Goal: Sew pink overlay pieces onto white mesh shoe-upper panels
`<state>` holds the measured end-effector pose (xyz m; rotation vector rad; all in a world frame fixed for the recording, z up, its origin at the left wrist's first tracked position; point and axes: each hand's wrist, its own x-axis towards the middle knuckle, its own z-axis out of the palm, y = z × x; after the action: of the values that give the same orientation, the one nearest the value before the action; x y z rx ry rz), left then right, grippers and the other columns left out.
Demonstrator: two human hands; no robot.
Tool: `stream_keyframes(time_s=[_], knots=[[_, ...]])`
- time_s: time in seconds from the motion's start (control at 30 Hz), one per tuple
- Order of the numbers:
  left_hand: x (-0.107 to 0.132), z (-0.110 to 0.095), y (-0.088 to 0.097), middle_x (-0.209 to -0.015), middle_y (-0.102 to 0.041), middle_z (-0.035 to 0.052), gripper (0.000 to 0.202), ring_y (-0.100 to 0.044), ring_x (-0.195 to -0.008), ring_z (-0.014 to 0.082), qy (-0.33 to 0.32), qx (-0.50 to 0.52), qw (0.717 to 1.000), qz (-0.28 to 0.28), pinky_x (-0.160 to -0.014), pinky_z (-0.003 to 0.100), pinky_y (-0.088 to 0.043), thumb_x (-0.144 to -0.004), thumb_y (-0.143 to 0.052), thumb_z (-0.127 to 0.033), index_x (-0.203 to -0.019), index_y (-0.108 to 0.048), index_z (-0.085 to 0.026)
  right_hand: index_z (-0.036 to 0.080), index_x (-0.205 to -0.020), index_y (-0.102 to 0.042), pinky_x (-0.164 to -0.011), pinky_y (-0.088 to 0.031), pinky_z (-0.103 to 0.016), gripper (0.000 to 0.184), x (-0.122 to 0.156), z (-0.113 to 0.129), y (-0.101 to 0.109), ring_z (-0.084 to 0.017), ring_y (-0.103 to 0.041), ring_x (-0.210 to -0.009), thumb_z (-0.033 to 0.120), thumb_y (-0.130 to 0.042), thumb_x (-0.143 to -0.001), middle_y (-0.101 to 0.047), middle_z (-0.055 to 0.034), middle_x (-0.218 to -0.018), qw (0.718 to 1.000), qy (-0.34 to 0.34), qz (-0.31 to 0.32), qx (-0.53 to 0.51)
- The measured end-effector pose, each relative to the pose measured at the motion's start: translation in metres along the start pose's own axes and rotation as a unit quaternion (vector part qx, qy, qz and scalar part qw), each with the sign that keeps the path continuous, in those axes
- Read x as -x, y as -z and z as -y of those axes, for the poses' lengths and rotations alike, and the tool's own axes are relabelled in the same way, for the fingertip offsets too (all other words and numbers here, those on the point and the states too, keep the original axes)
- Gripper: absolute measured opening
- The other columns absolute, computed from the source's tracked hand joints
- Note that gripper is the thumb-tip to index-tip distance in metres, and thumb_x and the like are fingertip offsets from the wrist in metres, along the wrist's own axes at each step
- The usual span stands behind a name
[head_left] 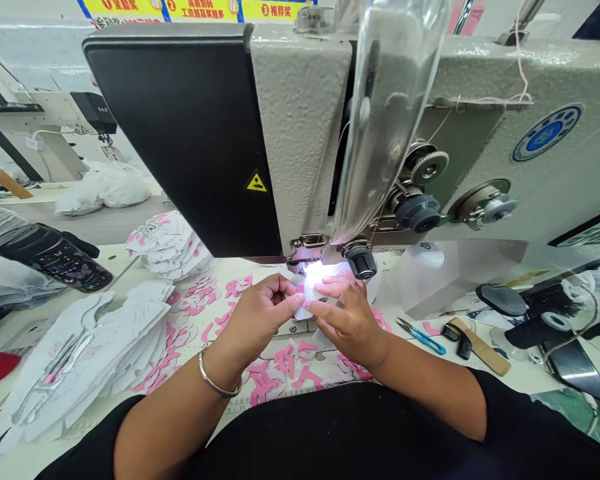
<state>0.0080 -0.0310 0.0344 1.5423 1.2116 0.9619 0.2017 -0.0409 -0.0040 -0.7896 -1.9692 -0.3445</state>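
Observation:
My left hand (267, 308) pinches the left edge of a small white and pink fabric piece (310, 291) between thumb and fingers. From the other side, my right hand (347, 313) grips the same piece, its fingertips lying on the fabric. The piece sits under the bright lamp of a grey sewing machine (300, 113), just in front of the presser foot area (307, 250). Glare hides the needle. Pink and white cut pieces (280, 373) lie scattered below and left of my hands.
Stacks of white fabric pieces (115, 340) stand at the left, with another pile (170, 243) behind. A dark bottle (55, 257) lies far left. Blue thread snips (423, 335), a wooden strip (483, 347) and a black thread spool (537, 330) are at the right.

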Motion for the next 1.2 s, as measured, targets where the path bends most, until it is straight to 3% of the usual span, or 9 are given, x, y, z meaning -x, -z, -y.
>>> stream_keyframes(time_s=[0.2, 0.6, 1.0, 1.2], knots=[[0.002, 0.001, -0.004, -0.080, -0.059, -0.0008, 0.022, -0.050, -0.067, 0.0119, -0.006, 0.042, 0.999, -0.029, -0.064, 0.025, -0.042, -0.079, -0.073, -0.039, -0.085, -0.061, -0.021, 0.025, -0.104, -0.063, -0.097, -0.042, -0.053, 0.029, -0.001, 0.001, 0.000, -0.024, -0.058, -0.107, 0.007, -0.064, -0.082, -0.060, -0.0063, -0.111, 1.000, -0.005, -0.003, -0.005], [-0.001, -0.009, -0.011, -0.085, -0.057, -0.0011, 0.023, -0.050, -0.067, 0.0087, 0.009, 0.184, 0.983, -0.017, -0.059, 0.020, -0.044, -0.078, -0.075, -0.033, -0.083, -0.058, -0.018, 0.027, -0.102, -0.063, -0.092, -0.045, -0.044, 0.025, -0.006, 0.000, 0.005, -0.021, -0.059, -0.105, 0.010, -0.063, -0.084, -0.061, -0.0055, -0.108, 1.000, -0.002, -0.001, -0.010], [-0.006, -0.017, -0.014, -0.086, -0.054, -0.0019, 0.029, -0.050, -0.064, 0.0072, 0.063, 0.244, 0.968, -0.004, -0.054, 0.020, -0.045, -0.074, -0.079, -0.030, -0.078, -0.053, -0.018, 0.028, -0.103, -0.063, -0.096, -0.045, -0.049, 0.027, -0.005, -0.006, 0.002, -0.020, -0.062, -0.101, 0.009, -0.061, -0.085, -0.063, -0.0049, -0.108, 0.999, -0.012, -0.011, -0.031], [-0.006, -0.016, -0.016, -0.089, -0.055, -0.0010, 0.036, -0.053, -0.067, 0.0091, 0.064, 0.217, 0.974, -0.033, -0.055, 0.021, -0.046, -0.074, -0.079, -0.034, -0.101, -0.058, -0.022, 0.028, -0.101, -0.066, -0.098, -0.045, -0.049, 0.027, -0.007, -0.009, 0.003, -0.020, -0.061, -0.101, 0.008, -0.060, -0.084, -0.064, -0.0047, -0.106, 0.999, -0.011, -0.014, -0.044]])
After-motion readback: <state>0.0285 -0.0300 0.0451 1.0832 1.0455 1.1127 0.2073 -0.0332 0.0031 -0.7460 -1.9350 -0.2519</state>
